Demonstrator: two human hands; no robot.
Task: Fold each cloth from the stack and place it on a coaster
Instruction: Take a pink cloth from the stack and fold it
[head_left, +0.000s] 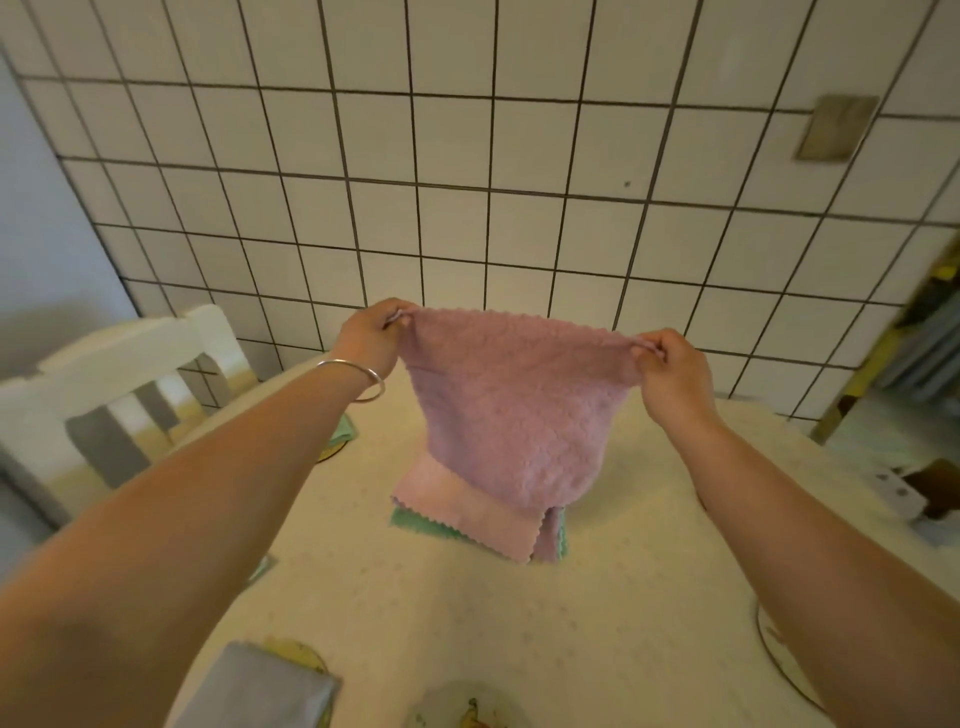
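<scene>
A pink cloth (511, 410) hangs in the air above the table, stretched between its two top corners. My left hand (371, 338) pinches the left corner; a silver bangle is on that wrist. My right hand (672, 371) pinches the right corner. Under the hanging cloth lies the stack (467, 506): a lighter pink cloth on top, a green cloth below it. A folded grey cloth (260, 686) rests on a round coaster at the near left. A folded green cloth (343, 434) lies on a coaster behind my left forearm. An uncovered coaster (462, 712) with a fruit print sits at the near edge.
The table (623, 597) has a cream cloth with small dots. A round coaster (779, 654) peeks out beside my right forearm. A white chair (114, 374) stands at the left. A tiled wall rises behind the table. Cluttered items sit at the far right.
</scene>
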